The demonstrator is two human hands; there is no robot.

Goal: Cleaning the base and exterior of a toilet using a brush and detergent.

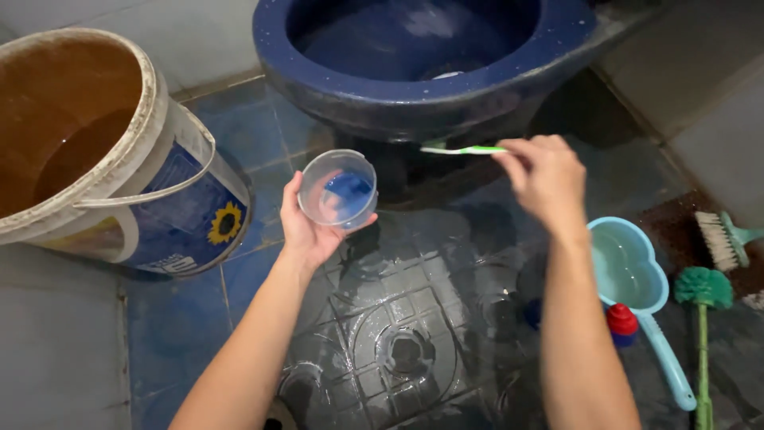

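Note:
My left hand (305,227) holds a small clear plastic cup (337,189) with blue liquid in it, tilted toward me, in front of the dark blue toilet bowl (350,84). To the right, my right hand (545,177) pinches the handle of a green and white toothbrush (463,150). The brush points left, its head against the outside of the bowl just below the rim.
A large worn bucket (171,171) with brownish water stands at the left. On the wet tiled floor at the right lie a light blue water dipper (637,287), a red-capped bottle (621,322), a green toilet brush (703,291) and a scrub brush (723,236). A floor drain (407,352) sits below my hands.

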